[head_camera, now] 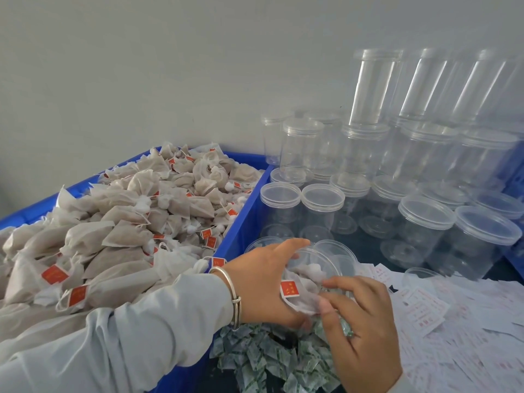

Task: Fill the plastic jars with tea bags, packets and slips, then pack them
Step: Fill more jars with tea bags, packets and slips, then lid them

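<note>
The open jar (314, 268) sits tilted in your left hand (266, 282), fingers curled round its wall so the mouth faces your right hand (360, 321). That hand pinches a tea bag (300, 296) at the mouth. Green packets (269, 361) lie just below your grip, slips (442, 321) beside it, so both are near for the next fill.

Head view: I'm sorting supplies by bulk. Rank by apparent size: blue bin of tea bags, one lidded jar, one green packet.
1. Blue bin, largest.
2. Lidded jar.
3. Green packet, smallest, although nearest the camera.
</note>
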